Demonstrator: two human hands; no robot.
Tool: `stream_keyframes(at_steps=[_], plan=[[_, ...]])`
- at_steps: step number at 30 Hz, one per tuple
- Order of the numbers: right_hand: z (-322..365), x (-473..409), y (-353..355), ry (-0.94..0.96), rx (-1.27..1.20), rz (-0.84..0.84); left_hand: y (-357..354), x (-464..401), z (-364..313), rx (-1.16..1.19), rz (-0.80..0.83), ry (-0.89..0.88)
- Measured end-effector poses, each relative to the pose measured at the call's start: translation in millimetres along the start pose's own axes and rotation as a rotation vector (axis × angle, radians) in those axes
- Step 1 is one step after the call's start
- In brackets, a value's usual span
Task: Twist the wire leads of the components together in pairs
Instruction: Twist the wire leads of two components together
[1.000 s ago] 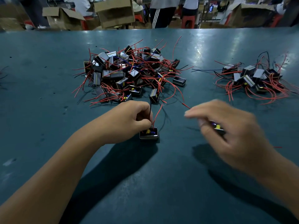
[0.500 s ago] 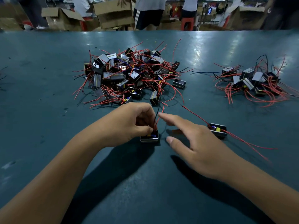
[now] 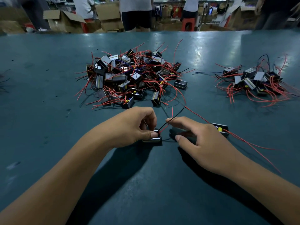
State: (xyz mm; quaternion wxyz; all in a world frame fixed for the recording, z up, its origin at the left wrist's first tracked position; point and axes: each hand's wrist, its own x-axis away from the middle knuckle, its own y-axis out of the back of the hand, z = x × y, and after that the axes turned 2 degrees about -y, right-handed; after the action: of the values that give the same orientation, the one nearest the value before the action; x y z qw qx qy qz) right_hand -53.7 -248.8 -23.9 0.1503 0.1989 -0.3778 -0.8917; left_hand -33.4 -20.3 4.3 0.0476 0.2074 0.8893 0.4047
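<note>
The right hand has let go of the second small black box-shaped component, which a second ago it was carrying and which now lies on the dark teal worktop just beyond its knuckles, with its long red wire leads trailing out to the right. That hand has crossed over to the left, and its forefinger now reaches to the black wire lead and the short red wire lead rising from the first small black metal-banded component. So one unit is parked and the other's pair is coming under the fingers; I judge the twisting itself has not yet begun, since the two leads still run apart. The left hand hasn't budged: fingers curled, thumb pressed on top of the component, pinning it flat to the worktop where the leads come out. The right hand lies low, palm down, fingers spread and fairly straight, the forefinger stretched towards the leads, the thumb tucked below; I can't tell whether it touches the wire, but it grips nothing. Further back sits the big tangled pile of black components with red wires, and well apart to the right a smaller heap of components.
</note>
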Motion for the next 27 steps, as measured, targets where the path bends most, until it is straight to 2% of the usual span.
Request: stream_keyframes(at_steps=[4,7,10,15,17,19,21,23,27], plan=[[1,7,0,0.0,0.029,-0.067,2,-1,-3,-0.021,0.036,0.012],[4,7,-4,0.004,0.181,-0.1,3,0,-4,-0.014,0.035,0.001],[7,7,-6,0.062,0.337,-0.081,1,0,-3,-0.011,0.023,-0.01],[12,16,4,0.092,0.34,-0.027,1,4,-4,0.018,-0.032,-0.021],[7,13,18,0.056,0.264,-0.109,-1,4,-8,-0.001,-0.053,-0.083],[-3,6,35,0.03,0.209,-0.275,-2,4,-11,-0.021,-0.051,-0.128],[-13,0,53,-0.053,0.19,-0.328,-3,3,-11,-0.02,-0.039,-0.145],[-22,-3,68,-0.128,0.197,-0.239,-3,3,-9,-0.009,-0.033,-0.151],[-30,-3,90,-0.14,0.279,-0.039,-2,2,-6,-0.027,-0.031,-0.171]])
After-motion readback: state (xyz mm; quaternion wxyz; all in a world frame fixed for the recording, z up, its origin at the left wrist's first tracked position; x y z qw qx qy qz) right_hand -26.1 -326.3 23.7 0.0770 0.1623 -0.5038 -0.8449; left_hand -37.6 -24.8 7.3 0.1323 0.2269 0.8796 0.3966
